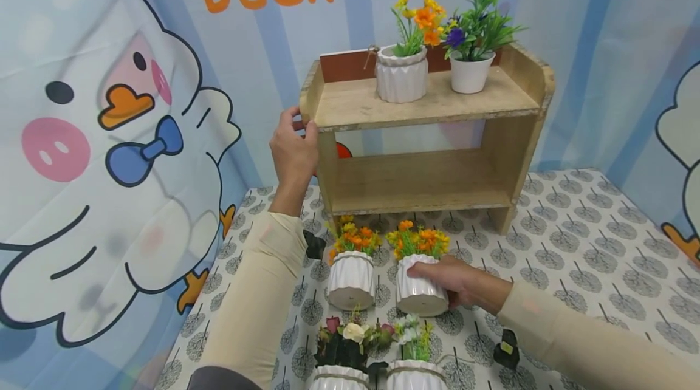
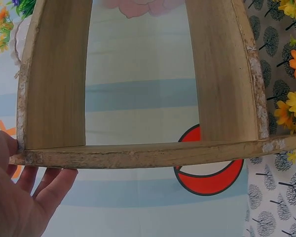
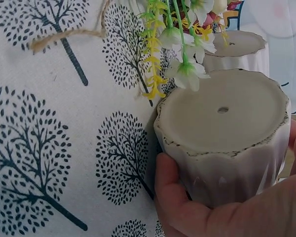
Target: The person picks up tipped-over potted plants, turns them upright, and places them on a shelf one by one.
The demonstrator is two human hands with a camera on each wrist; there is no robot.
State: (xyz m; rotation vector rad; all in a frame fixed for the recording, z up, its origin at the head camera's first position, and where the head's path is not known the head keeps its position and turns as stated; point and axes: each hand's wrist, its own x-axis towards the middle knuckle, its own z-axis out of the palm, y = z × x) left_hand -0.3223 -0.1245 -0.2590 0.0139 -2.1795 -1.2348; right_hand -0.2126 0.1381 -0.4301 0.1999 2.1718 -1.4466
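My left hand grips the upper left side panel of a wooden shelf, with thumb at the front edge and fingers on the outer side, as the left wrist view shows. A fluted white pot of orange and yellow flowers is held in my right hand on the patterned cloth. This pot is tipped, its base and small hole facing the right wrist camera. Just left of it lies a matching pot, also with orange flowers and its base in sight.
On the shelf top stand a white pot of orange flowers and a smaller pot with purple flowers. Nearest me are a pot with roses and one with white flowers. A small black object lies by my right sleeve.
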